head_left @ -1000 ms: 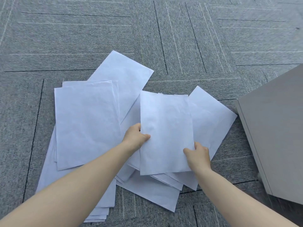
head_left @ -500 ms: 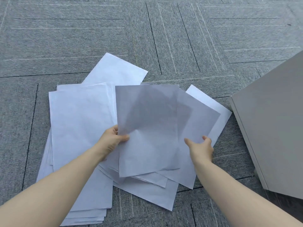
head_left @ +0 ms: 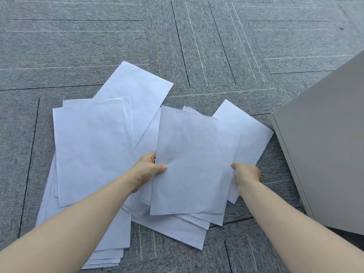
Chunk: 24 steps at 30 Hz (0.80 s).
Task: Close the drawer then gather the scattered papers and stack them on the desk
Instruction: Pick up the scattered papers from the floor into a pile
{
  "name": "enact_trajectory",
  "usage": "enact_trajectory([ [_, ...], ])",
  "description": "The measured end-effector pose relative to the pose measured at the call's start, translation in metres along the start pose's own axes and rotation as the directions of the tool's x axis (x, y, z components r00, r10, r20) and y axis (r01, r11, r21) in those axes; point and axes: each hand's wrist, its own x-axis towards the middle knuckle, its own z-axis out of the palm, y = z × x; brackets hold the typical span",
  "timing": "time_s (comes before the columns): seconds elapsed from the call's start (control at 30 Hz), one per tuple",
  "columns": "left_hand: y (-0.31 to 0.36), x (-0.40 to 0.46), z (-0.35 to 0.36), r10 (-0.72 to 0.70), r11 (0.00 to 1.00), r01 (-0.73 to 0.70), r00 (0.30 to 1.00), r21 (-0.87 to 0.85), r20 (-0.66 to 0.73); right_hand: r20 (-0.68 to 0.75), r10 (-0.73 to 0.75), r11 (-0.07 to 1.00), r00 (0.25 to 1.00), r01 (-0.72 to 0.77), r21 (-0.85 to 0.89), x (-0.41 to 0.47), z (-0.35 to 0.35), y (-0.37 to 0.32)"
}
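Several white sheets of paper lie scattered and overlapping on the grey carpet. My left hand [head_left: 150, 167] pinches the left edge of a small bundle of sheets [head_left: 194, 160] held just above the pile, thumb on top. My right hand [head_left: 246, 173] grips the right edge of the same bundle, slightly blurred. A looser stack of papers [head_left: 90, 150] lies to the left, with one long sheet [head_left: 137, 89] sticking out behind it. Another sheet [head_left: 250, 134] pokes out on the right, beneath the bundle.
A grey cabinet [head_left: 325, 144] stands at the right, its corner close to the rightmost sheet. Grey carpet tiles [head_left: 177, 36] stretch away beyond the papers.
The tilted, shadowed sheets have come down flatter over the pile. My right hand moved in from open beside the sheets to gripping their right edge.
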Motion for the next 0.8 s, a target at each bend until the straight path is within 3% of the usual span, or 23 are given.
enact_trajectory([
  [0.1, 0.000, 0.001, 0.008, -0.008, 0.999, 0.008, 1.000, 0.053, -0.007, 0.107, 0.005, 1.000, 0.994, -0.002, -0.030, -0.005, 0.005, 0.001],
  [0.23, -0.002, 0.000, 0.005, -0.002, 0.986, 0.019, 0.995, 0.167, -0.100, 0.258, -0.077, 0.991, 0.963, 0.103, -0.088, -0.012, 0.008, 0.003],
  [0.33, 0.004, -0.001, -0.015, 0.030, 0.988, 0.000, 0.981, 0.156, -0.190, 0.114, -0.191, 0.958, 0.975, 0.210, -0.193, -0.004, 0.005, 0.002],
  [0.47, 0.018, -0.008, -0.050, 0.080, 0.997, -0.079, 0.940, 0.017, -0.332, -0.091, -0.161, 0.958, 0.983, 0.133, -0.255, 0.005, -0.004, 0.002],
  [0.8, 0.009, -0.020, -0.074, 0.064, 0.989, -0.112, 0.908, -0.092, -0.414, -0.183, 0.018, 0.953, 0.983, -0.072, -0.294, 0.021, -0.004, 0.000],
])
